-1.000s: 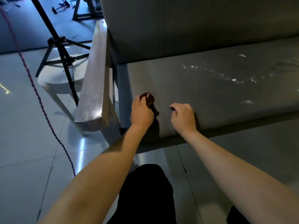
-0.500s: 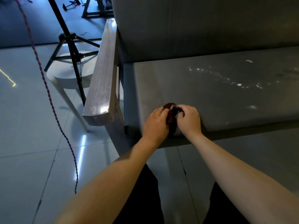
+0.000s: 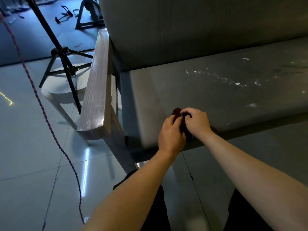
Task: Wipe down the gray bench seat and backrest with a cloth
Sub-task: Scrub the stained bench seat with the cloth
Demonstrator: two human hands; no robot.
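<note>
Gray desk (image 3: 216,97) is lying beneath the left hand (image 3: 171,134) and right hand (image 3: 197,121), both curling round the dark cloth (image 3: 177,111) pinched between them, probably bunching it for wiping the specks (image 3: 237,83) beyond.

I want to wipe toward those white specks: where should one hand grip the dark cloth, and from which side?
Probably over its bunched top, coming down from above at the front edge of the seat. The cloth is wadded between the left hand and right hand, with only its upper end showing, so a palm-down grip over the whole wad suits; its edges are hidden.
</note>
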